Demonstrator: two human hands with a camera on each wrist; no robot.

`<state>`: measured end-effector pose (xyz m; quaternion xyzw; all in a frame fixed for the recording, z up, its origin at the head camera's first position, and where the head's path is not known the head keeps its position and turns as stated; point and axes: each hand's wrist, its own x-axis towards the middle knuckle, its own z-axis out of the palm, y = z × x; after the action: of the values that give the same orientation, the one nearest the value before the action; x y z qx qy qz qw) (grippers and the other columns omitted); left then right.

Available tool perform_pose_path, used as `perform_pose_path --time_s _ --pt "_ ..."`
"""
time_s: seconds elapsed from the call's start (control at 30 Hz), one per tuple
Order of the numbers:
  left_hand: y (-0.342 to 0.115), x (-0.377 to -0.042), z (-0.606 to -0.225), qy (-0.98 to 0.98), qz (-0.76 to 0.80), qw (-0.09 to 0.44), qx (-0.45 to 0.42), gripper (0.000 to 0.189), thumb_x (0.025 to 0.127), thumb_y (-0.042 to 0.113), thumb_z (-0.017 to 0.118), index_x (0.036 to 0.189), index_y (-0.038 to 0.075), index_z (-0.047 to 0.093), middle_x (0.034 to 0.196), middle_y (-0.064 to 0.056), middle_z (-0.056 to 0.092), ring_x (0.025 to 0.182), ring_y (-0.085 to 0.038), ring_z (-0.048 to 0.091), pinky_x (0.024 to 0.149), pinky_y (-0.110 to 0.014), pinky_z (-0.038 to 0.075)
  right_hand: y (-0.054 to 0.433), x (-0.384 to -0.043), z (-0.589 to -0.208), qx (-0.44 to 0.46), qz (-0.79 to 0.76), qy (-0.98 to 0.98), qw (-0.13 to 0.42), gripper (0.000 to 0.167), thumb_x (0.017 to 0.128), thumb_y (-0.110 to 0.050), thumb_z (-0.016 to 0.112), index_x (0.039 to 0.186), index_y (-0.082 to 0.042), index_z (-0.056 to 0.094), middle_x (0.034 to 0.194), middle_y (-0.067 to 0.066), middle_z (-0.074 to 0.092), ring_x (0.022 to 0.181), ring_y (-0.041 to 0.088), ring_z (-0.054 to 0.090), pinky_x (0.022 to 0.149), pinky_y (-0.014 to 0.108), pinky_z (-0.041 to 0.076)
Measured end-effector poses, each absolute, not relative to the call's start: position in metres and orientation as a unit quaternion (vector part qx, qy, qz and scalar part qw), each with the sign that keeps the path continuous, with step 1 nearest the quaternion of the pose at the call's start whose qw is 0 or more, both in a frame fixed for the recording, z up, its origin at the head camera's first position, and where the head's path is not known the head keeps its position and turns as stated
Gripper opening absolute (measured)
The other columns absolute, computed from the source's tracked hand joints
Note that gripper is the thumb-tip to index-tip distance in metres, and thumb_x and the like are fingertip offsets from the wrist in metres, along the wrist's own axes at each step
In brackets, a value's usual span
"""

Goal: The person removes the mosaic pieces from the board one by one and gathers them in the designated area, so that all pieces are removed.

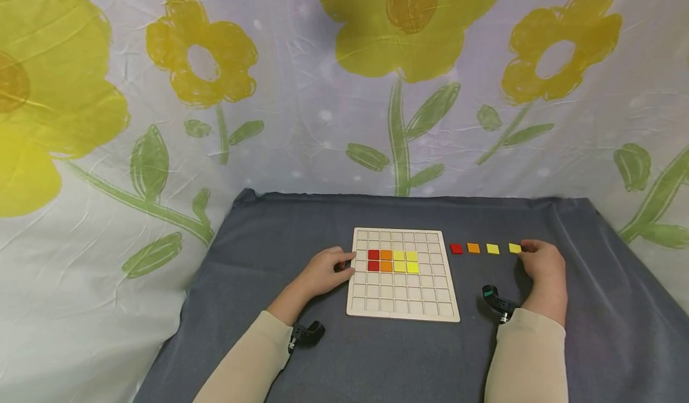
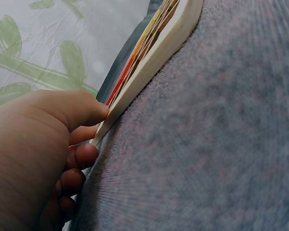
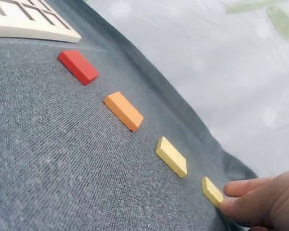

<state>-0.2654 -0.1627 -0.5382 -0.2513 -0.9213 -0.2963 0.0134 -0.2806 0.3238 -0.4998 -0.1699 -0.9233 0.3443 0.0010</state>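
A pale wooden grid board point(image 1: 404, 304) lies on the dark cloth, with two rows of red, orange and yellow square tiles in its cells. My left hand point(image 1: 329, 269) touches the board's left edge with thumb and fingertips; in the left wrist view the thumb point(image 2: 94, 109) rests against that edge. To the right of the board, a red tile point(image 1: 456, 249), an orange tile point(image 1: 473, 248) and a yellow tile point(image 1: 492, 249) lie in a row. At the row's right end, my right hand point(image 1: 543, 266) pinches another yellow tile point(image 3: 211, 191) between thumb and forefinger, low at the cloth.
Dark grey cloth point(image 1: 409, 361) covers the table. Behind it hangs a pale curtain point(image 1: 301, 122) printed with yellow flowers. A black wrist device point(image 1: 309, 333) is on the left arm and another wrist device point(image 1: 497, 301) on the right.
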Motion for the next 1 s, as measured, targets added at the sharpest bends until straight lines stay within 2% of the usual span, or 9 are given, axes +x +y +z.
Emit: perform_pose_path --time_s 0.17,0.33,0.43,0.57,0.8,1.0 --pt "-0.163 -0.265 -0.537 -0.92 -0.301 0.016 -0.251 0.044 0.099 0.024 0.071 0.14 0.008 0.065 0.08 0.004 0.047 0.066 -0.01 0.039 0.063 -0.027 0.035 0.321 -0.283 -0.493 -0.144 0.342 -0.929 -0.006 0.047 0.104 -0.012 0.053 0.144 0.011 0.049 0.14 0.038 0.047 0.122 0.053 0.048 0.101 0.063 0.039" --pt "-0.163 -0.264 -0.537 -0.921 -0.299 0.022 -0.25 0.044 0.099 0.024 0.07 0.14 0.009 0.065 0.079 0.005 0.046 0.065 -0.01 0.039 0.064 -0.027 0.035 0.312 -0.289 -0.48 -0.093 0.323 -0.942 0.008 0.048 0.105 -0.014 0.052 0.146 0.01 0.047 0.128 0.035 0.051 0.106 0.048 0.053 0.085 0.059 0.046" --pt "-0.161 -0.263 -0.535 -0.92 -0.299 0.022 -0.255 0.044 0.099 0.024 0.071 0.139 0.008 0.066 0.079 0.004 0.046 0.065 -0.01 0.039 0.064 -0.028 0.035 0.304 -0.293 -0.472 -0.056 0.307 -0.95 0.016 0.049 0.105 -0.014 0.051 0.147 0.01 0.046 0.127 0.034 0.051 0.104 0.047 0.053 0.081 0.058 0.046" --pt "-0.161 -0.262 -0.532 -0.918 -0.3 0.018 -0.257 0.043 0.099 0.023 0.07 0.139 0.008 0.066 0.079 0.003 0.047 0.065 -0.011 0.039 0.064 -0.028 0.035 0.291 -0.296 -0.466 0.007 0.275 -0.961 0.023 0.047 0.105 -0.015 0.053 0.145 0.009 0.049 0.126 0.035 0.052 0.108 0.051 0.054 0.083 0.061 0.046" --pt "-0.161 -0.261 -0.531 -0.921 -0.295 0.016 -0.254 0.044 0.099 0.023 0.071 0.139 0.008 0.065 0.079 0.004 0.046 0.066 -0.011 0.039 0.064 -0.027 0.035 0.262 -0.297 -0.458 0.093 0.231 -0.967 0.049 0.042 0.101 -0.013 0.062 0.137 0.007 0.059 0.116 0.03 0.057 0.104 0.047 0.055 0.083 0.061 0.046" --pt "-0.162 -0.263 -0.534 -0.919 -0.297 0.021 -0.258 0.043 0.099 0.023 0.071 0.138 0.008 0.066 0.08 0.005 0.048 0.065 -0.01 0.039 0.063 -0.027 0.035 0.236 -0.288 -0.443 0.144 0.231 -0.96 0.061 0.04 0.102 -0.015 0.064 0.138 0.002 0.061 0.119 0.025 0.057 0.111 0.044 0.053 0.087 0.06 0.045"
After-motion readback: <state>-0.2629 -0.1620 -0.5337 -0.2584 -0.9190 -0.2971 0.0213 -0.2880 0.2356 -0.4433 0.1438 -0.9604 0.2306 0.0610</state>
